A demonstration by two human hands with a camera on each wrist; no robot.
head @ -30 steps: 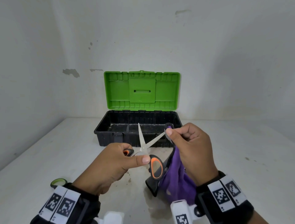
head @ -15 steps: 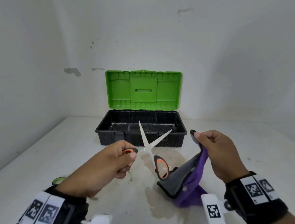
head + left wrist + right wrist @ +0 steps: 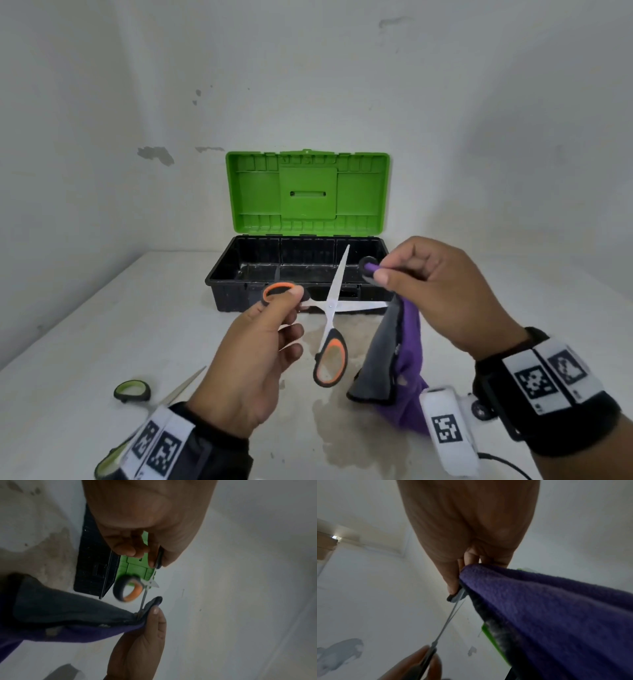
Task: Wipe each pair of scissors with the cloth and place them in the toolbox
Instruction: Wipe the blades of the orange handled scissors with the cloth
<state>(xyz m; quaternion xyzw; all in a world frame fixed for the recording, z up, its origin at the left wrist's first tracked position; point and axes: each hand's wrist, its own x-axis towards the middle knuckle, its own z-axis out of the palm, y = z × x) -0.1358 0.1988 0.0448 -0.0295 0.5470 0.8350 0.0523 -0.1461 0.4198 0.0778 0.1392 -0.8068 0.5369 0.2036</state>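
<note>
Scissors with orange-and-black handles (image 3: 330, 329) hang wide open in the air in front of the toolbox (image 3: 298, 274), their blades crossed, one pointing up toward the box and the other running level to the right. My left hand (image 3: 253, 363) pinches the upper handle loop between thumb and forefinger, so that grip is pressed tight on the scissors, while the lower loop hangs free below. My right hand (image 3: 445, 294) has its thumb and fingers curled in a pinch on the top edge of the cloth (image 3: 400, 363), which is grey on one side and purple on the other and hangs down until its bottom rests on the desk (image 3: 85, 335). In the head view the tip of the level blade reaches the cloth just under my right hand; in the right wrist view a blade runs up to my fingertips (image 3: 453, 586) beside the cloth. The toolbox sits on the desk behind, its black tray open and its green lid (image 3: 308, 192) standing upright against the wall. A second pair of scissors with green-and-black handles (image 3: 137, 392) lies flat on the desk near my left wrist, partly hidden by it. A damp-looking stain (image 3: 342, 431) marks the desk below the cloth
</note>
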